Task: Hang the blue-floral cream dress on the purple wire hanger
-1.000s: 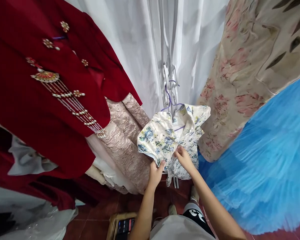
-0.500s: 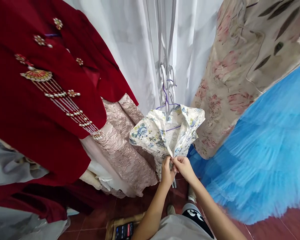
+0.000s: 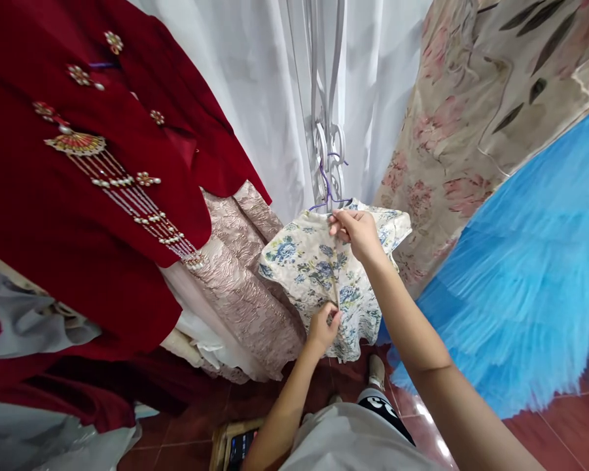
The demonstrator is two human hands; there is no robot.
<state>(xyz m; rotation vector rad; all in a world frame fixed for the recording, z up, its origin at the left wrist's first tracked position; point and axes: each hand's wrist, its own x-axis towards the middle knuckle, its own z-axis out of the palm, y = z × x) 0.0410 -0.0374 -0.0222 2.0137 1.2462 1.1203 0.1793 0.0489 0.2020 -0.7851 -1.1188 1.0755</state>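
Note:
A cream sleeveless-looking top with blue flowers hangs on a purple wire hanger. Its opening now runs as a closed line down the middle. My right hand is at the neckline, thumb and fingertips pinched together at the upper end of that line. Whatever small part lies between those fingertips is hidden. Lower down, my left hand pinches the fabric beside the same line, its fingers curled. The hanger's hook hangs from white metal rings.
A dark red velvet jacket with beaded ornaments and a pink brocade skirt hang at left. To the right are a beige floral dress and a blue tulle skirt. White curtains hang behind. A phone lies below, above red floor tiles.
My right hand has moved up from beside my left hand to the neckline. The top's gaping opening has closed along its length. My left hand stays low on the fabric.

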